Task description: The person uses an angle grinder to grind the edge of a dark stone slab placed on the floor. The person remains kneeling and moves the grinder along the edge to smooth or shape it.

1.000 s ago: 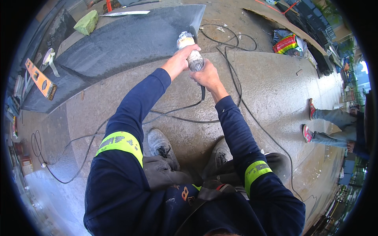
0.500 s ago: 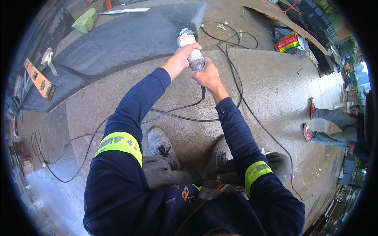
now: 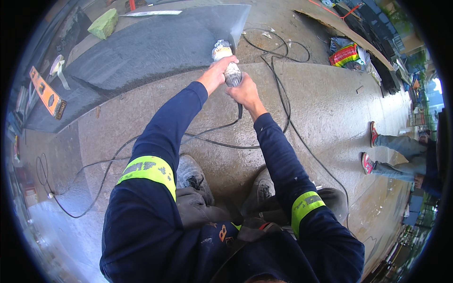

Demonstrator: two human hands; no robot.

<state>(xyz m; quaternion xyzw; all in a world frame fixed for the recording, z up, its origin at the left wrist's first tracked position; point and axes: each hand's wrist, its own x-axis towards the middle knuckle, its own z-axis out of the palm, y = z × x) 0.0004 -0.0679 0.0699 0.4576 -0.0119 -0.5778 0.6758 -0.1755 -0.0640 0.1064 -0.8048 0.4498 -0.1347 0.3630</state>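
Note:
A power grinder [image 3: 222, 48] with a white, dust-smeared body is up at the right part of a dark grey stone slab [image 3: 155, 40]. My left hand [image 3: 217, 70] grips the body from the left, and my right hand [image 3: 243, 92] is closed round its rear end, from which a black cord hangs. The grinder's head is at the slab's near edge; its disc is mostly hidden. An orange level [image 3: 47, 92], a tape roll [image 3: 57, 65], a pale green block [image 3: 101, 23] and a long flat strip [image 3: 151, 13] lie on or beside the slab.
Black cords [image 3: 297, 132] loop over the wet paved floor [image 3: 330, 99] around my shoes. Another person's legs [image 3: 396, 167] in red shoes are at the right. A colourful bag [image 3: 344, 55], a leaning board [image 3: 358, 40] and dark stacked pieces [image 3: 391, 80] sit at the upper right.
Compared with half a second ago, the grinder and both my hands are slightly lower and further left along the slab, after rising a little earlier. My grip looks the same.

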